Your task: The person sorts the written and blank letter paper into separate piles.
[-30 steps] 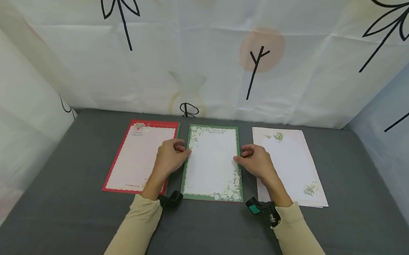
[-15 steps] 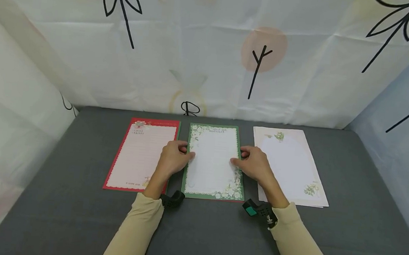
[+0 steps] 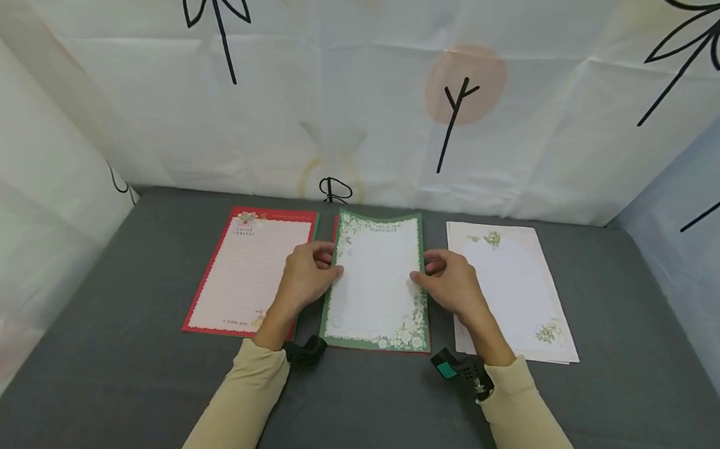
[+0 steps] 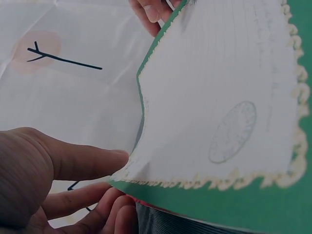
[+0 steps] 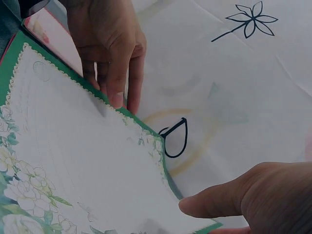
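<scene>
Between both hands is a green-bordered sheet of letter paper with white flowers, its far edge bowed up off what lies below. My left hand pinches its left edge, thumb on top and fingers beneath, as the left wrist view shows with the thumb. On the opposite edge my right hand pinches in the same way; its thumb presses the paper's face in the right wrist view. A red edge peeks out under the green sheet along its near side and at the far left corner.
Left of the green sheet lies a red-bordered sheet, partly under my left forearm. White sheets with green leaf prints lie to the right. A grey cloth covers the table, and a printed white curtain hangs behind.
My thumbs moved inward over the green sheet's edges and took hold. Its far edge has risen and curved, and red now shows at the far left corner.
</scene>
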`<state>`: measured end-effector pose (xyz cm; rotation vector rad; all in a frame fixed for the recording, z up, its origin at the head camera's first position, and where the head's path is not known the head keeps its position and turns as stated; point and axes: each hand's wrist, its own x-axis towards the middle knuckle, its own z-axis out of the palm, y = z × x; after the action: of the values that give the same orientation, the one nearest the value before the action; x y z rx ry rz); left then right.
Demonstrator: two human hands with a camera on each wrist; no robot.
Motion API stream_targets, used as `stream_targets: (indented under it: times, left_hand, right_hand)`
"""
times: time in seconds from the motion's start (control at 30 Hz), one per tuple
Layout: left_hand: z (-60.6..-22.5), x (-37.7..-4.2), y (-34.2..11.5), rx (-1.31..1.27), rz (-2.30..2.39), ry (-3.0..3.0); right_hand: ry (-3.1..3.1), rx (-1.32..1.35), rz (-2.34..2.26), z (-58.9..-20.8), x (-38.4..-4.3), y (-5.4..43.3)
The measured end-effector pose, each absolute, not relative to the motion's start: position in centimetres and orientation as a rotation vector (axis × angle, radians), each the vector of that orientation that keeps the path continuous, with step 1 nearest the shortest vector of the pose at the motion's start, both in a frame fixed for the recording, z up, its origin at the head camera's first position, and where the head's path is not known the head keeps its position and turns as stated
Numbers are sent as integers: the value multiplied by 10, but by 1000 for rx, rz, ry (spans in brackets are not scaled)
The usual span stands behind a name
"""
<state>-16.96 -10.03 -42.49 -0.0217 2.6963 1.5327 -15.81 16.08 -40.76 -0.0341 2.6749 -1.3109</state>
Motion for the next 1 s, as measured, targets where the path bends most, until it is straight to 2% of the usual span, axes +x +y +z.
stream_targets:
  times: [0.43,1.0]
  left_hand:
    - [-422,-171,-104,-67,1724,2438]
    - [-415,-172,-116,-37,1779,2409]
  right_hand:
    - [2591,-66,-1459,-411,-160,166]
    - [2546,-94,-1622,-408,-158,162]
